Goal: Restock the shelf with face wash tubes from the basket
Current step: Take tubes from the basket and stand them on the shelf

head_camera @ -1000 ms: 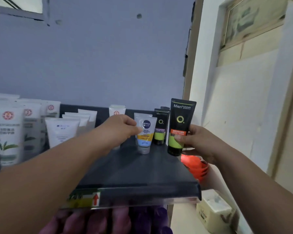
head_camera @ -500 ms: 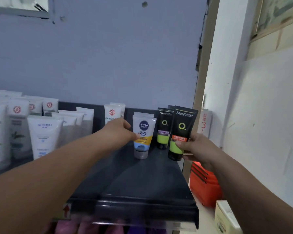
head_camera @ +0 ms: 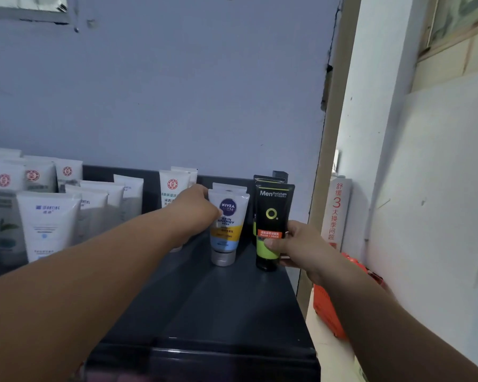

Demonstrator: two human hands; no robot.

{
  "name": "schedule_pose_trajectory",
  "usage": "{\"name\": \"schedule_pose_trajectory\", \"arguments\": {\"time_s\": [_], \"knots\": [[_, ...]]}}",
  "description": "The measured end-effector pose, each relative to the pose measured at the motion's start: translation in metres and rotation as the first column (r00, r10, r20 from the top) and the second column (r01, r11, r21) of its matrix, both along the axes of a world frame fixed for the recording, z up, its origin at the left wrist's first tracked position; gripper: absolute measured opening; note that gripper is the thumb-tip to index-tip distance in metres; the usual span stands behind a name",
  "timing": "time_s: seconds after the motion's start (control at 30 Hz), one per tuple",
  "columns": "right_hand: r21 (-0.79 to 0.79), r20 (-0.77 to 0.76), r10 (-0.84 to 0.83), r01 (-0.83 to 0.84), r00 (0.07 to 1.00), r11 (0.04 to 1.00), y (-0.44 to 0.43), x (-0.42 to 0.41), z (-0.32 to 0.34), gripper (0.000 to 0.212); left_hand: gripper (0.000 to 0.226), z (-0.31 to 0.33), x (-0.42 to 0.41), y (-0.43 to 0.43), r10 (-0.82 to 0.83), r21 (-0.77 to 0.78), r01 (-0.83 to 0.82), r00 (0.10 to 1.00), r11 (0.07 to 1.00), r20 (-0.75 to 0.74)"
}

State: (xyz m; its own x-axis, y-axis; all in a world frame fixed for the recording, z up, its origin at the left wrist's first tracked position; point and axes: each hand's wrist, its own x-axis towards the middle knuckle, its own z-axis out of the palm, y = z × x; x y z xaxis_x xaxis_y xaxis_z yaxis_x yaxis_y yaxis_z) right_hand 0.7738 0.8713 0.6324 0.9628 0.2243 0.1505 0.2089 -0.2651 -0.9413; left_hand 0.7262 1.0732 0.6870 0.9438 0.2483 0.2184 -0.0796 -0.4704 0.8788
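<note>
A black-and-green plastic face wash tube [head_camera: 271,216], upright on its cap at the far right of the dark flat shelf [head_camera: 218,299], is gripped by the right hand [head_camera: 297,245]. A white, blue and yellow tube [head_camera: 228,230] just left of it is pinched at its edge by the left hand [head_camera: 195,215]. An orange plastic basket [head_camera: 329,312] is seen below, right.

The white tube [head_camera: 232,232] reads "NIVEA MEN SKIN ENERGY", black tube [head_camera: 271,213] "Men".
</note>
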Motion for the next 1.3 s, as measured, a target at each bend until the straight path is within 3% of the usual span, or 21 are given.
{"name": "schedule_pose_trajectory", "arguments": {"time_s": [0.13,0.27,0.6,1.0,1.03,1.1,1.17,1.23,1.3], "knots": [[0.014,-0.01,0.037,-0.037,0.999,0.999,0.0,0.003,-0.005,0.027,0.021,-0.003,0.007,-0.001,0.019,-0.046,-0.017,0.999,0.999,0.03],[-0.03,-0.033,0.076,-0.077,0.997,0.997,-0.003,0.007,-0.006,0.034,0.006,-0.002,0.009,0.003,0.063,-0.113,-0.06,0.998,0.992,0.025],[0.017,-0.016,0.073,-0.073,0.997,0.997,0.001,0.015,0.0,0.03,0.013,0.001,0.001,0.024,0.018,-0.17,-0.027,0.998,0.985,-0.054],[-0.055,-0.042,0.158,-0.161,0.986,0.986,-0.008,0.009,0.003,0.03,0.017,0.002,-0.005,0.028,-0.048,-0.246,0.025,0.995,0.969,-0.089],[-0.055,-0.043,0.158,-0.16,0.987,0.986,-0.01,0.009,0.003,0.03,0.013,0.003,-0.006,0.027,-0.018,-0.174,0.003,0.996,0.985,-0.087],[-0.054,-0.04,0.155,-0.157,0.987,0.986,-0.014,0.008,0.004,0.031,0.007,0.008,-0.011,0.026,0.11,0.157,-0.103,0.993,0.982,-0.038],[-0.062,-0.031,0.152,-0.154,0.988,0.986,-0.017,0.008,0.005,0.031,0.027,0.016,-0.017,0.024,0.211,0.492,-0.232,0.973,0.839,0.099],[-0.072,-0.025,0.137,-0.138,0.99,0.988,-0.018,0.009,0.006,0.031,0.033,0.027,-0.024,0.018,0.204,0.624,-0.351,0.933,0.698,0.297],[-0.066,-0.023,0.112,-0.113,0.993,0.991,-0.019,0.01,0.005,0.031,0.032,0.041,-0.024,0.015,0.149,0.645,-0.415,0.893,0.642,0.425]]}}
